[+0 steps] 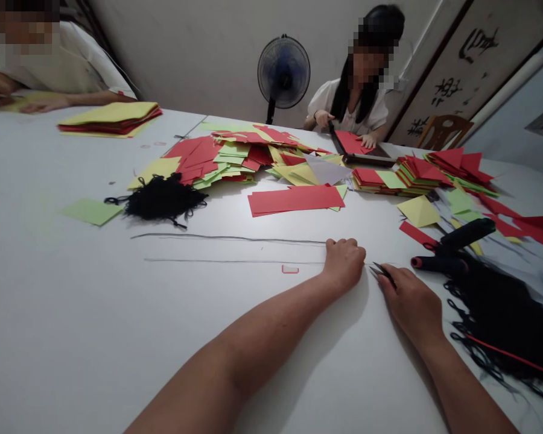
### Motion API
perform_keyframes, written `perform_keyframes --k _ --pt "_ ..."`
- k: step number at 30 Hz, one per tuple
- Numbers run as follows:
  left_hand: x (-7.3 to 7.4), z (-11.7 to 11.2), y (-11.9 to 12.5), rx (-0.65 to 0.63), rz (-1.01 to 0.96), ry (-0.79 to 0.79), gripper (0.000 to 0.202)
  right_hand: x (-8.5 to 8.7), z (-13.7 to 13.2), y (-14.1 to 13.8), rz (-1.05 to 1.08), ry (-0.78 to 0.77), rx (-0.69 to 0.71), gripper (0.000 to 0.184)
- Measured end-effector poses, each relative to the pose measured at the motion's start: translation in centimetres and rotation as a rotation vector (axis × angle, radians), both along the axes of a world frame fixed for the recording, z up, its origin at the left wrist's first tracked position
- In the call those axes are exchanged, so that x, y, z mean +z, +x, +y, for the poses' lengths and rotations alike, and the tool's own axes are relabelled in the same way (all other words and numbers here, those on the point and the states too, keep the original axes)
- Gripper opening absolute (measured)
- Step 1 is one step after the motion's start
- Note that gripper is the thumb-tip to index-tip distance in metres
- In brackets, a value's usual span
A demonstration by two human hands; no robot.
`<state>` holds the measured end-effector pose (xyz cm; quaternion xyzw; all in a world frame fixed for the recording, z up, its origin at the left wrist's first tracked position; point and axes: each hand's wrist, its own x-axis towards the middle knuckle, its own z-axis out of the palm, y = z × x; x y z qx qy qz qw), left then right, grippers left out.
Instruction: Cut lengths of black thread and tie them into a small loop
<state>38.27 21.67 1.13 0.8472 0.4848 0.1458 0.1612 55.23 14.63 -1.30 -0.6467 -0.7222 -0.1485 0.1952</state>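
so, l hand [344,262] clenched at end of 2 thin black cords [235,240] on table [72,313], light & limp, best held near fist; r hand [409,304] fingers [389,285] pinch small metal tweezers [382,271].

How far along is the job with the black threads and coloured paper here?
Done: two black threads lie stretched straight, and paper stacks sit sorted. In hand: the left hand is closed on their ends, and the right hand holds snips. Left: a black thread heap and a loose paper pile.
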Motion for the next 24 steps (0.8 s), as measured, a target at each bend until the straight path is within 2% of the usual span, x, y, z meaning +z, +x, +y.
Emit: perform_keyframes --k 9,24 --pt "-0.61 0.1 0.4 -0.016 0.002 0.025 0.025 -0.46 0.0 -0.34 -0.132 0.05 -0.002 0.033" --pt "-0.71 -0.02 0.44 -0.025 0.012 0.023 0.024 -0.7 0.02 -0.99 -0.142 0.063 -0.04 0.033"
